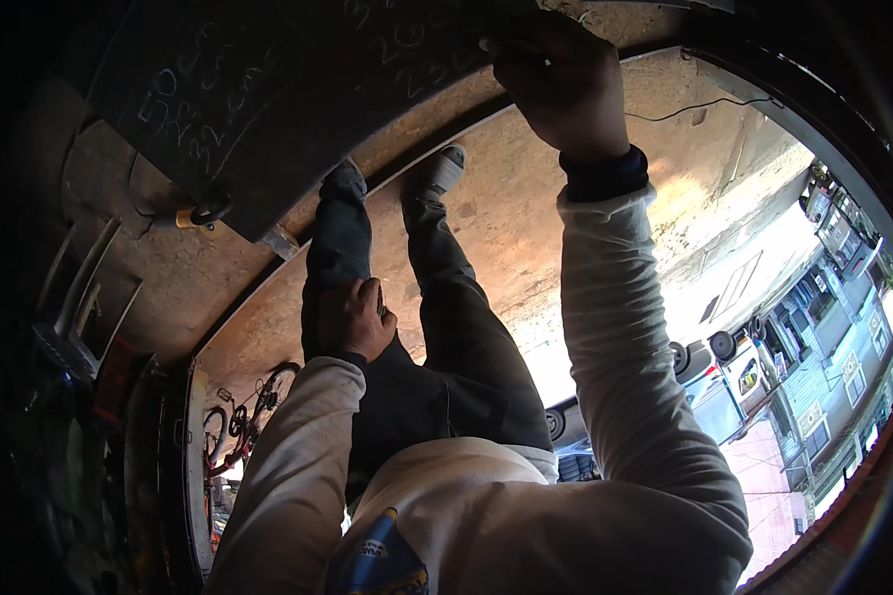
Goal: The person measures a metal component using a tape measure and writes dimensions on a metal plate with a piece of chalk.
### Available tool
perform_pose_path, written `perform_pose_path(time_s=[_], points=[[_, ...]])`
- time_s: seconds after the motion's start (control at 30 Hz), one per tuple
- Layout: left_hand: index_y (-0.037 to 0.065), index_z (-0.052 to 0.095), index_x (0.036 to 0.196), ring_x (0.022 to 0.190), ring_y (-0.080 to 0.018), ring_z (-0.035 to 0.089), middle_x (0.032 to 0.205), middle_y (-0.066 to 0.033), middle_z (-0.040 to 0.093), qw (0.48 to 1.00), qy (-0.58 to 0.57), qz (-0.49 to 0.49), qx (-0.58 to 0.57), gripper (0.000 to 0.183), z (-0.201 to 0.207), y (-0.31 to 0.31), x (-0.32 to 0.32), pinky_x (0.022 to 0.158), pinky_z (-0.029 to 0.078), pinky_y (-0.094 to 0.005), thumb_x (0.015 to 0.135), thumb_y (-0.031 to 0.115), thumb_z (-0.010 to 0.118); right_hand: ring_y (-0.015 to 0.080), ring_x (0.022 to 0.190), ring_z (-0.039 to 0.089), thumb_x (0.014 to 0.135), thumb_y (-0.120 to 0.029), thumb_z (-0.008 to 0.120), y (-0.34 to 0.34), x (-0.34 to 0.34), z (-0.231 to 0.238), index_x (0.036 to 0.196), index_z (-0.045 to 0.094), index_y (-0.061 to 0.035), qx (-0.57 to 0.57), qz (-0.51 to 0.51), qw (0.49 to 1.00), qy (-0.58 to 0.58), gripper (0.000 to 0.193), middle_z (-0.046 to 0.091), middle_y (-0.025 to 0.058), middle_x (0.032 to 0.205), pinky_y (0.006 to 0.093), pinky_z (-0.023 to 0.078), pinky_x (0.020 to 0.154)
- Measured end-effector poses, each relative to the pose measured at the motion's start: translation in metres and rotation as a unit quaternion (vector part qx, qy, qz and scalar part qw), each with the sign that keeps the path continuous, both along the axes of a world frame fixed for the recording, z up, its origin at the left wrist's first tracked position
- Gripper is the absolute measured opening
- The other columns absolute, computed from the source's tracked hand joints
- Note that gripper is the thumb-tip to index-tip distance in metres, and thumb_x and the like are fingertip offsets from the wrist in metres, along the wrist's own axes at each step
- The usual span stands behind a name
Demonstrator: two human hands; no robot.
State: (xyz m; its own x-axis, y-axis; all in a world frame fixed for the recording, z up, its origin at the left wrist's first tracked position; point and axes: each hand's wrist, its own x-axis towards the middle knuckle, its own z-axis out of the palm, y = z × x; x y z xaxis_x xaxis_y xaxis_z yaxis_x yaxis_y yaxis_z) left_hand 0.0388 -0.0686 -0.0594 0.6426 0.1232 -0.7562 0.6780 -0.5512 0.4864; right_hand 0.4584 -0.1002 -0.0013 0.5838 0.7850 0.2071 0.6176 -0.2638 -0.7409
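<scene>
A dark panel [268, 74] with white handwritten marks spans the top left. My right hand [571, 89] is raised at the panel's right part, its fingers closed round a thin piece of chalk, as far as its pale tip [485, 44] shows. Deep shadow hides much of those fingers. My left hand [357, 319] rests on my left thigh, fingers curled. Something small and dark shows by its thumb, too unclear to name.
A yellow and black object [194, 216] lies by the panel's lower left. Metal frames [84, 302] stand farther left. A metal rail [407, 164] crosses the brown floor. A black cable [704, 105] trails at right. Outside are a bicycle [240, 421] and vehicles [714, 397].
</scene>
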Motion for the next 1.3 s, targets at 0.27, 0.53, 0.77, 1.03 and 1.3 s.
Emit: perform_pose_path(time_s=[0.27,0.53,0.77,1.03,1.3], points=[[0.008,0.059,0.106,0.091,-0.0319,0.059,0.097,-0.0107,0.059,0.988,-0.122,0.001,0.092,0.042,-0.001,-0.001,0.004,0.081,0.044,-0.0456,0.067,0.022,0.069,0.0294,0.064,0.059,0.071,0.002,0.061,0.008,0.007,0.005,0.095,0.069,-0.0050,-0.001,0.031,0.999,-0.010,0.026,0.062,0.0143,0.074,0.0367,0.047,0.056],[0.009,0.059,0.106,0.092,-0.0310,0.059,0.098,-0.0101,0.059,0.993,-0.089,-0.013,0.075,0.042,0.001,0.001,0.007,0.082,0.044,-0.0455,0.068,0.023,0.070,0.0309,0.064,0.058,0.071,0.001,0.061,0.009,0.008,0.001,0.094,0.068,-0.0042,0.010,0.047,0.999,-0.024,0.025,0.062,0.0147,0.075,0.0378,0.047,0.056],[0.008,0.058,0.117,0.103,-0.0347,0.058,0.119,-0.0153,0.056,0.993,-0.084,-0.004,0.079,0.053,-0.005,-0.004,-0.003,0.089,0.045,-0.0441,0.068,0.023,0.071,0.0309,0.063,0.056,0.070,0.003,0.061,0.010,0.006,0.002,0.095,0.068,-0.0033,-0.014,0.048,0.998,-0.028,0.026,0.060,0.0150,0.073,0.0387,0.046,0.055],[0.003,0.051,0.125,0.116,-0.0415,0.050,0.126,-0.0254,0.049,1.000,-0.012,0.020,0.003,0.060,0.000,0.001,0.005,0.098,0.044,-0.0452,0.070,0.014,0.071,0.0201,0.070,0.064,0.077,0.000,0.067,0.000,0.003,-0.005,0.089,0.069,-0.0047,-0.017,0.070,0.997,-0.014,0.013,0.066,0.0083,0.079,0.0302,0.054,0.063],[0.007,0.061,0.111,0.096,-0.0335,0.059,0.107,-0.0141,0.060,0.995,-0.076,-0.010,0.062,0.048,0.006,0.007,0.016,0.084,0.045,-0.0465,0.067,0.023,0.069,0.0320,0.065,0.056,0.069,0.001,0.062,0.007,0.006,-0.001,0.096,0.069,-0.0038,-0.029,0.024,0.997,-0.064,0.028,0.061,0.0157,0.075,0.0396,0.046,0.058]])
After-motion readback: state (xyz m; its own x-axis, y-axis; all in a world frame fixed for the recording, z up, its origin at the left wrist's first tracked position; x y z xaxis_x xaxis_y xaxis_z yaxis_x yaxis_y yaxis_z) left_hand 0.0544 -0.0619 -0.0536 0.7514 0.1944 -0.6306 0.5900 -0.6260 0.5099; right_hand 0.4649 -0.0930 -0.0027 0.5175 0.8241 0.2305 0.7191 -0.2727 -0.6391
